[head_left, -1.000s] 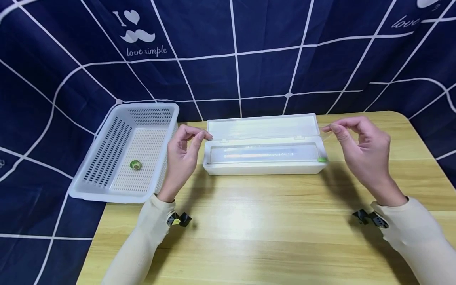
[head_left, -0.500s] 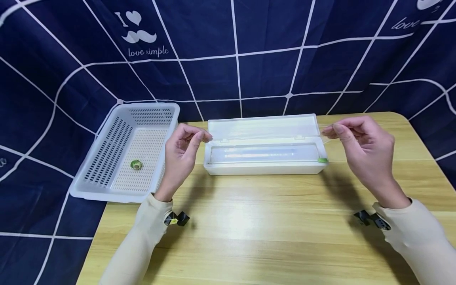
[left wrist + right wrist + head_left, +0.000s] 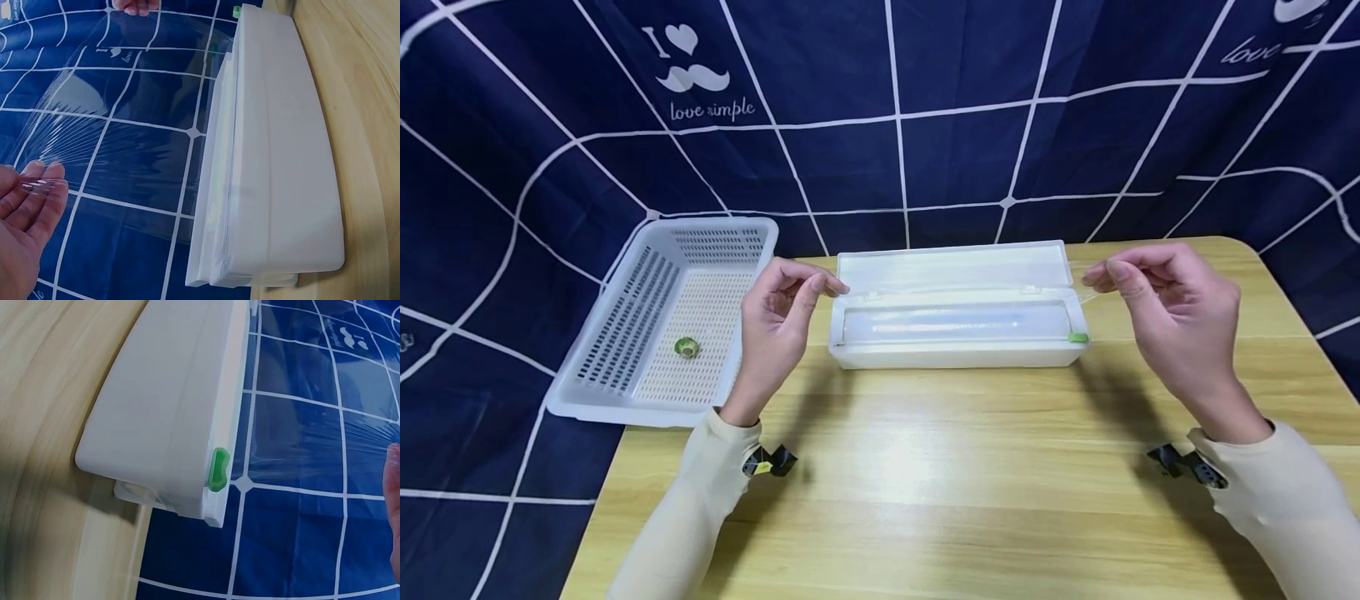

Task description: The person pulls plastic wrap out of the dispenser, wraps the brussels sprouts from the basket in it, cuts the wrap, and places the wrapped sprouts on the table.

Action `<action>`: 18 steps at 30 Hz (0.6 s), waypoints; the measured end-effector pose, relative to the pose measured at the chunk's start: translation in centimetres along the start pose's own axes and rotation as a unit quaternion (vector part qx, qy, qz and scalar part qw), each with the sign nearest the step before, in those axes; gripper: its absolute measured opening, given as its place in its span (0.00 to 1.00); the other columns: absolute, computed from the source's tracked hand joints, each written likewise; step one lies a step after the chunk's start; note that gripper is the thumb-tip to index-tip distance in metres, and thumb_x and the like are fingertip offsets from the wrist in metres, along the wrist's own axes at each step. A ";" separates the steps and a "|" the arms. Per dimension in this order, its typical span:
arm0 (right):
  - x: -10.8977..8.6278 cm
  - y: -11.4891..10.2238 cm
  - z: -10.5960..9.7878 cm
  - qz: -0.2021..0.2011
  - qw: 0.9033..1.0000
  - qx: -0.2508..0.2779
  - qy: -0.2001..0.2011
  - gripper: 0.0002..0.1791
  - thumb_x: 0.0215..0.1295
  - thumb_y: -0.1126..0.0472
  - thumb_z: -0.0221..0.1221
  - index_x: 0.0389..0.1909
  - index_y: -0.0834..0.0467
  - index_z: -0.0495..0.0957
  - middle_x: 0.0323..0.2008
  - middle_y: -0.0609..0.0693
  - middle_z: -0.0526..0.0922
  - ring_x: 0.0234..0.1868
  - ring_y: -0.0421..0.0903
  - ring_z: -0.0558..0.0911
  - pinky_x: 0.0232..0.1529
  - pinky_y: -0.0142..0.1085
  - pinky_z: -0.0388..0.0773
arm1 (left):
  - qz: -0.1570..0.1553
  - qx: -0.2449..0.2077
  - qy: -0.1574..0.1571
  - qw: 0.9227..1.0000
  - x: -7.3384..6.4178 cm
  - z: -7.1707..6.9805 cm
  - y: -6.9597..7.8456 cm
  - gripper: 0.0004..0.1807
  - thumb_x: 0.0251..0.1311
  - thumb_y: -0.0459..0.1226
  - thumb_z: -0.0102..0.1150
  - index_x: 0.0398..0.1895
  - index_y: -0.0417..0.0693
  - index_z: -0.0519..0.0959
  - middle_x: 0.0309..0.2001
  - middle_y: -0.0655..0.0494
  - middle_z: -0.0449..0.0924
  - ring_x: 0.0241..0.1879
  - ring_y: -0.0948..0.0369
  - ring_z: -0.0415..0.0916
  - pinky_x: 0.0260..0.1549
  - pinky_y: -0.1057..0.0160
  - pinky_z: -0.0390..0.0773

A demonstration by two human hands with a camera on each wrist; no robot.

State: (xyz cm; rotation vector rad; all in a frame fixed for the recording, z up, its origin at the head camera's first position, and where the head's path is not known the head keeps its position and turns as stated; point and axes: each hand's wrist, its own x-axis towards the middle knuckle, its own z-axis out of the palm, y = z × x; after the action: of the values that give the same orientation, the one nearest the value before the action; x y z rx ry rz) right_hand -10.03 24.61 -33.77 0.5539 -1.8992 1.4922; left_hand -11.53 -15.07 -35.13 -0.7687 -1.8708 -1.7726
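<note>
A clear sheet of cling film (image 3: 94, 140) stretches up from a long white cling film dispenser (image 3: 958, 357), whose lid (image 3: 955, 265) stands open at the back. My left hand (image 3: 775, 329) pinches one corner between thumb and fingers, and creases fan out from that grip in the left wrist view. The opposite corner is pinched by my right hand (image 3: 1183, 333), just beyond the dispenser's right end. Only an edge of the right hand shows in the right wrist view. A green slide cutter (image 3: 218, 469) sits at the dispenser's right end.
To the left, a white plastic basket (image 3: 640, 412) with slotted sides holds a small round green and brown item (image 3: 686, 347). The wooden table (image 3: 910, 500) lies under the dispenser. A dark blue cloth (image 3: 955, 167) with white lines hangs behind.
Both hands have moved slightly apart, the left one to the left and the right one to the right, still pinching the film. The dispenser and basket stay put.
</note>
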 end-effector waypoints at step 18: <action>0.1 -1.1 0.1 -0.012 0.998 0.055 0.023 0.06 0.71 0.81 0.63 0.40 0.85 0.78 0.36 0.57 0.92 0.38 0.42 0.90 0.47 0.28 0.84 | 0.017 -0.001 0.003 1.000 0.3 -0.1 0.6 0.16 0.82 0.38 0.61 0.44 0.29 0.78 0.40 0.44 0.89 0.42 0.50 0.87 0.45 0.58 0.83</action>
State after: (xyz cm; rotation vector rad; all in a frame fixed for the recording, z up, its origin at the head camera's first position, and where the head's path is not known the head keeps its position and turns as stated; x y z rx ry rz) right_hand -9.42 24.23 -32.98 0.5856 -1.7776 1.5870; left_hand -11.33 -15.10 -34.47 -0.7905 -1.8408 -1.7552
